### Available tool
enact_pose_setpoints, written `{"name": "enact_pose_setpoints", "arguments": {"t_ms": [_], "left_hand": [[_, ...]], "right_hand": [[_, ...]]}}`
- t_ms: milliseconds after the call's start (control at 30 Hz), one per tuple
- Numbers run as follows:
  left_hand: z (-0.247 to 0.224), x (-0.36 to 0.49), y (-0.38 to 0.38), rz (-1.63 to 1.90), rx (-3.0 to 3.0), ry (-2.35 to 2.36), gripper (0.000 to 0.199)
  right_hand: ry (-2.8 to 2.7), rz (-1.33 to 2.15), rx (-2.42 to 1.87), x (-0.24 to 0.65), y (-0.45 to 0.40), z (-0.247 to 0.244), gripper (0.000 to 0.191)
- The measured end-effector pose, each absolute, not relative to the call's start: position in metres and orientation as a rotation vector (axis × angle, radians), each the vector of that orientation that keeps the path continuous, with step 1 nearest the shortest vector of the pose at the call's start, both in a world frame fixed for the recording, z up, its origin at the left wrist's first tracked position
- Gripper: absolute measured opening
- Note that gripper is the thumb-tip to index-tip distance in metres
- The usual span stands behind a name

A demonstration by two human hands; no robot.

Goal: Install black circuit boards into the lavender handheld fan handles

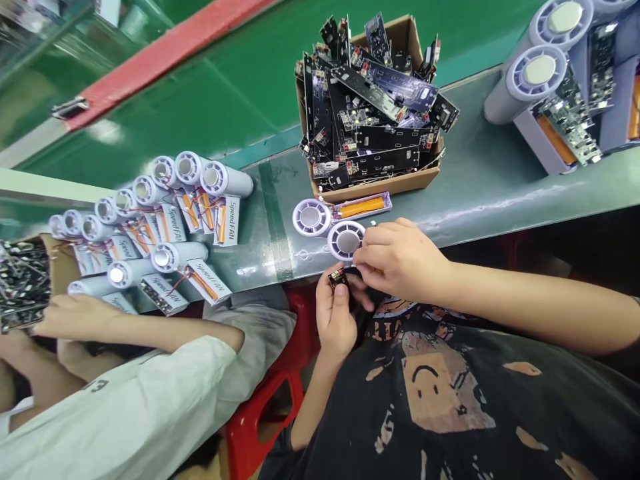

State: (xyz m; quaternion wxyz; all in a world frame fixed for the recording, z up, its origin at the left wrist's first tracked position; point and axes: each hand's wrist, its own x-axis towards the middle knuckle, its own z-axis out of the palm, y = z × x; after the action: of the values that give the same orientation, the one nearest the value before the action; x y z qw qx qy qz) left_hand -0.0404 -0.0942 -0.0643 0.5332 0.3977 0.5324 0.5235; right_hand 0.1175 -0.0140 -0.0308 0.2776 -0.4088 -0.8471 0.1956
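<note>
My left hand (336,327) is closed round a black circuit board (339,278), whose end with a red and white part sticks up between thumb and fingers. Just above and to the right, my right hand (400,260) is pinched; whatever its fingertips hold is hidden. Those fingers overlap the edge of a lilac fan unit (344,241) at the bench edge. Beside it lies another round fan unit (312,218), next to an open lilac handle case (345,211) with an orange battery (362,207) inside.
Behind my hands stands a cardboard box (380,189) heaped with circuit boards (385,87). Several fan units (225,179) line the green bench (265,257) at left; more fan units (536,77) stand at right. A co-worker's arm (150,331) reaches toward another board box at far left.
</note>
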Motion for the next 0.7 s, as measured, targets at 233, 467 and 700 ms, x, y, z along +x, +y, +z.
{"name": "enact_pose_setpoints", "arguments": {"t_ms": [233, 467, 700], "left_hand": [[-0.058, -0.046, -0.099, 1.082, 1.280, 1.555, 0.032], [-0.045, -0.050, -0.093, 0.889, 1.711, 1.772, 0.031], [-0.032, -0.046, -0.097, 0.775, 1.747, 1.808, 0.040]], "right_hand": [[-2.338, 0.232, -1.018, 0.110, -0.017, -0.029, 0.026], [-2.357, 0.231, -1.017, 0.106, -0.015, -0.028, 0.025], [-2.432, 0.242, -0.955, 0.104, -0.015, -0.024, 0.023]]}}
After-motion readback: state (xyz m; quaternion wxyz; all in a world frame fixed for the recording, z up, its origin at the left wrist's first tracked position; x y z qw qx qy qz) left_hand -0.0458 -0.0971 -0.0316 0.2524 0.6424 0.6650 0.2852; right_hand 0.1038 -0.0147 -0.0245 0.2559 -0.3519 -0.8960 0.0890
